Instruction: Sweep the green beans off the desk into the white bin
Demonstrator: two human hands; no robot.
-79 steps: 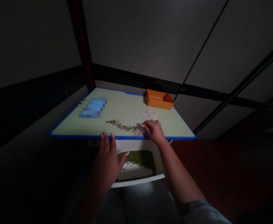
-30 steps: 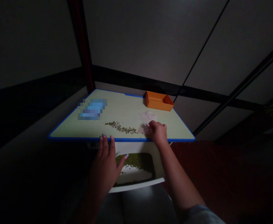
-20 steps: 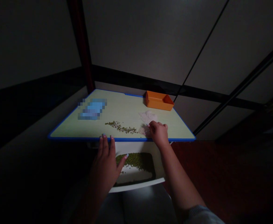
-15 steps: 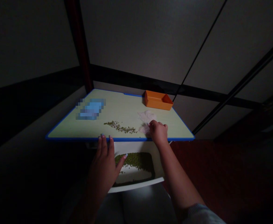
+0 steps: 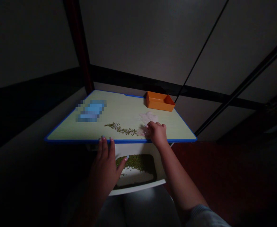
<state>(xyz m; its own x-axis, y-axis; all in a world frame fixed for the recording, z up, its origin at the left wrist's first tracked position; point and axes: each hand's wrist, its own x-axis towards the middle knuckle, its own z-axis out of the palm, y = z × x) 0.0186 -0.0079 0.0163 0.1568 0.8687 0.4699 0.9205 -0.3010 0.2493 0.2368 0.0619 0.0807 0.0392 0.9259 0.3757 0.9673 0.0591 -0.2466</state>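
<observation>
The right hand (image 5: 157, 134) is over the near part of the bench (image 5: 119, 107), at the right end of a strip of green grains (image 5: 121, 129). Its fingers (image 5: 152, 124) are curled, with thumb and forefinger drawn close; one cannot tell whether they are clamped on anything. A small pale patch (image 5: 142, 131) lies just beside the thumb, and a wider pale heap (image 5: 149, 116) lies farther back; both are too fine to make out.

The left hand (image 5: 104, 173) reaches up from below, its fingers apart and their tips at the bench's blue front edge (image 5: 129, 141). Its thumb points across the white tray (image 5: 138, 188), which sits under that edge. More green grains (image 5: 140, 161) are banked at the tray's far side and thin out toward the person.

The strip runs aslant from left of the bench's middle to the right hand. An orange box (image 5: 161, 105) stands upright near the back right corner, behind the pale heap. A blurred blue thing (image 5: 93, 110) lies at the left. A grey sleeve (image 5: 203, 214) covers the right forearm near the elbow.
</observation>
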